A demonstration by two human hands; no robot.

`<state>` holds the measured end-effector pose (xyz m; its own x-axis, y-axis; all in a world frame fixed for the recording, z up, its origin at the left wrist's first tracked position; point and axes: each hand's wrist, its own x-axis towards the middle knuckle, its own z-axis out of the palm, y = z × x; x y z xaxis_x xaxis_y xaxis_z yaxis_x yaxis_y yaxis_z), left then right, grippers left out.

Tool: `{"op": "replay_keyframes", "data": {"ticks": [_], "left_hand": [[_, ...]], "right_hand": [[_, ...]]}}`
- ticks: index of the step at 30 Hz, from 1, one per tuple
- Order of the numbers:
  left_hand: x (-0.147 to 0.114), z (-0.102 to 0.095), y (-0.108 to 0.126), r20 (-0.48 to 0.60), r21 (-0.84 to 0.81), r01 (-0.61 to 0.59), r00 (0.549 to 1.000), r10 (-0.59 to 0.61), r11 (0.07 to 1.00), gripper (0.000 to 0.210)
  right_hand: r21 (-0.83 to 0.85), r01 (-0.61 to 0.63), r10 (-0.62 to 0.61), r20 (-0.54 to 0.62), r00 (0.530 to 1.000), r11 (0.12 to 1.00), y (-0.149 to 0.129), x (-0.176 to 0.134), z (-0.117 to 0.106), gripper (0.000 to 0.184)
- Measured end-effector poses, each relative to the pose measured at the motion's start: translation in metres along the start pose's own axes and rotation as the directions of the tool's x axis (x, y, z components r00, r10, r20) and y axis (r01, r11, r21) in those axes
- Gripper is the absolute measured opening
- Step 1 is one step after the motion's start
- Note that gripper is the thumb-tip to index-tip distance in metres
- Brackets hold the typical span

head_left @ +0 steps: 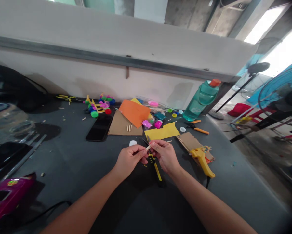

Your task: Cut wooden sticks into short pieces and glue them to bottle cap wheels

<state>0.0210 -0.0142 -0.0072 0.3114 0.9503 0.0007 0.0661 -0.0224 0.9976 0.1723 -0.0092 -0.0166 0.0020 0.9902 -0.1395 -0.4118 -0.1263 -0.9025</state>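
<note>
Between the fingertips of my left hand [130, 159] and my right hand [165, 156] is a short, pale wooden stick [148, 148]. Both hands are pinched closed on it, just above the table. Below them lies a yellow-and-black handled tool [157, 170], its upper end partly hidden by my fingers. Beyond my hands, several short wooden stick pieces [129, 128] rest on a brown cardboard sheet [114, 127]. A white bottle cap [133, 143] sits just past my left hand.
A yellow glue gun [201, 160] rests on cardboard at right, near orange-handled pliers [200, 130] and a teal bottle [197, 101]. A black phone [99, 128], orange paper [135, 112], yellow paper [162, 132] and a colourful small model [98, 109] lie farther back. A magenta device [14, 198] is at left.
</note>
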Motion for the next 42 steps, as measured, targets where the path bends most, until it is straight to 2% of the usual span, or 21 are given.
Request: {"op": "replay_keyframes", "data": {"ticks": [3,7,11,15,17,23,26,28,29,30,31,32,33,35,36,37,39,42], "left_hand": [[-0.003,0.000,0.001,-0.037,0.214,-0.096,0.994,0.106,0.972,0.012],[-0.005,0.002,-0.003,-0.114,0.288,-0.183,0.968,0.223,0.940,0.008],[-0.006,0.002,-0.005,-0.218,0.248,-0.226,0.934,0.282,0.942,0.009],[-0.006,0.002,-0.002,-0.299,0.206,-0.260,0.901,0.314,0.943,0.009],[-0.007,0.004,0.000,-0.324,0.172,-0.271,0.892,0.314,0.947,0.010],[-0.007,0.016,0.001,-0.261,-0.068,-0.183,0.952,0.159,0.981,0.013],[-0.005,0.014,0.001,-0.279,-0.153,-0.146,0.955,0.098,0.977,0.013],[-0.002,0.008,0.001,-0.323,-0.238,-0.148,0.944,0.066,0.960,0.015],[-0.001,0.005,0.001,-0.348,-0.276,-0.161,0.936,0.058,0.947,0.016],[0.000,0.001,0.002,-0.372,-0.302,-0.182,0.926,0.060,0.936,0.017],[0.001,-0.003,0.002,-0.393,-0.307,-0.201,0.917,0.068,0.930,0.018],[0.002,-0.007,0.002,-0.406,-0.295,-0.212,0.910,0.078,0.932,0.019],[0.003,-0.010,0.002,-0.410,-0.275,-0.211,0.908,0.084,0.938,0.020],[0.004,-0.012,0.002,-0.391,-0.235,-0.183,0.917,0.080,0.955,0.025],[0.004,-0.011,0.002,-0.370,-0.224,-0.161,0.927,0.069,0.961,0.026],[0.003,-0.010,0.002,-0.347,-0.215,-0.138,0.936,0.056,0.967,0.026],[0.002,-0.006,0.002,-0.305,-0.198,-0.098,0.952,0.034,0.975,0.021],[0.001,-0.002,0.003,-0.259,-0.202,-0.067,0.966,0.012,0.977,0.016]], "right_hand": [[0.020,-0.005,0.006,-0.027,1.000,1.000,0.000,-0.002,0.003,0.016],[0.091,-0.075,0.075,0.002,0.997,0.993,-0.001,-0.005,0.006,0.018],[0.133,-0.184,0.172,0.094,0.981,0.974,0.000,-0.010,0.009,0.017],[0.215,-0.315,0.273,0.203,0.940,0.925,0.001,-0.014,0.012,0.016],[0.259,-0.340,0.288,0.218,0.932,0.904,0.002,-0.015,0.013,0.016],[0.317,-0.279,0.248,0.134,0.959,0.906,0.011,-0.021,0.020,0.016],[0.142,-0.249,0.231,0.128,0.964,0.958,0.006,-0.019,0.022,0.019],[-0.134,-0.172,0.187,0.110,0.976,0.976,-0.007,-0.014,0.018,0.020],[-0.312,-0.095,0.130,0.092,0.987,0.945,-0.017,-0.011,0.014,0.021],[-0.492,0.001,0.035,0.065,0.997,0.870,-0.027,-0.010,0.009,0.023],[-0.671,0.088,-0.073,0.051,0.996,0.736,-0.036,-0.009,0.003,0.025],[-0.828,0.147,-0.164,0.067,0.984,0.541,-0.043,-0.011,-0.003,0.028],[-0.937,0.142,-0.203,0.079,0.976,0.320,-0.048,-0.015,-0.008,0.035],[-0.997,0.066,-0.178,0.071,0.981,-0.037,-0.046,-0.028,-0.015,0.065],[-0.986,0.056,-0.126,0.076,0.989,-0.158,-0.041,-0.036,-0.017,0.081],[-0.969,0.057,-0.079,0.079,0.994,-0.242,-0.034,-0.044,-0.017,0.091],[-0.943,0.057,-0.054,0.078,0.995,-0.327,-0.019,-0.054,-0.017,0.095],[-0.948,-0.021,-0.104,0.012,0.994,-0.317,-0.007,-0.053,-0.019,0.081]]}}
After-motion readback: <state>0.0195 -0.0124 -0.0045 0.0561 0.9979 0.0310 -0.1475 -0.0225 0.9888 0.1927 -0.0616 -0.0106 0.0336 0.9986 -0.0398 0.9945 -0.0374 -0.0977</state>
